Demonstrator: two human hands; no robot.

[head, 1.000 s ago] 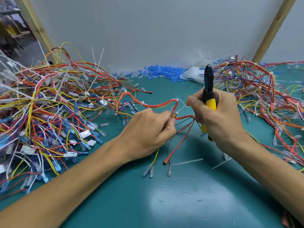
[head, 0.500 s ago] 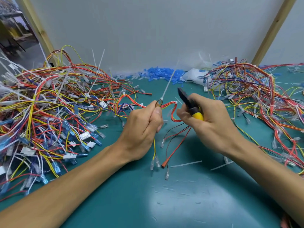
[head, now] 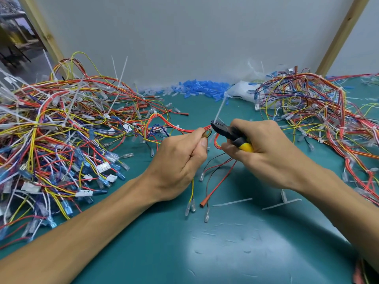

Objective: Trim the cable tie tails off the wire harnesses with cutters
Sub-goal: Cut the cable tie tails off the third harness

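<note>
Left hand [head: 180, 160] is at the middle of the table [head: 225, 253], fingers curled, thumb and forefinger pinching the wire harness [head: 184, 129] where its red wires bunch; loose leads with clear-sleeved terminals hang below the fist onto the table. Right hand [head: 264, 152] is just beside it, fingers wrapped round the yellow-and-black handles of the cutters [head: 225, 132], squeezed near together. The black nose points toward the left hand and sits at the foot of a white cable tie tail [head: 220, 108], which stands up tilted toward the back edge (blades touching it or not: cannot tell). The held harness runs off into the big tangle of harnesses [head: 61, 130] covering the left side of the table, many white tails sticking up from it. A second harness pile [head: 328, 111] fills the right side up to the far right corner. Blue sleeves [head: 205, 89] are heaped along the back edge, a white bag [head: 244, 91] beside them. Cut tails [head: 231, 202] lie flat near the right forearm, small scraps toward the front edge.
</note>
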